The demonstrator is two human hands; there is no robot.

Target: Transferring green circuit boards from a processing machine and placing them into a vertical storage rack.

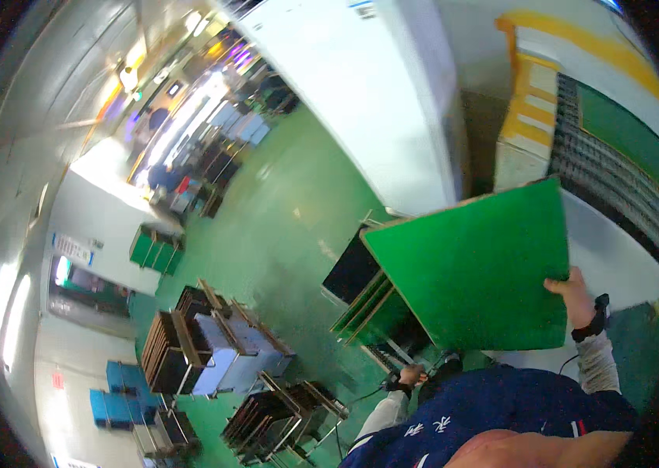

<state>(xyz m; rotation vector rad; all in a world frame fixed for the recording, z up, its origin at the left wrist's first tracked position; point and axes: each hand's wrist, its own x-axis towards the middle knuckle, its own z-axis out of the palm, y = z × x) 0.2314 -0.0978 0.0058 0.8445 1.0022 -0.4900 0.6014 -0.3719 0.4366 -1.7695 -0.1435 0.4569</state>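
A large flat green board (477, 269) is tilted in front of me, its right edge gripped by my right hand (575, 296), thumb on the green face. The board's left side overlaps a rack (380, 355) that holds several green and dark panels on edge. My left hand (413, 376) is low beside that rack, below the board's lower left corner. Its fingers look curled; what they hold, if anything, is too small to make out. Dark bands circle both wrists, and a thin cable runs from the left one.
At the right stands a slotted dark rack (618, 171) with another green panel (625, 129) in it. A tall white cabinet (360, 86) rises ahead. Left on the green floor are metal carts of brown-edged panels (173, 351), a lower cart (282, 417) and blue bins (115, 405).
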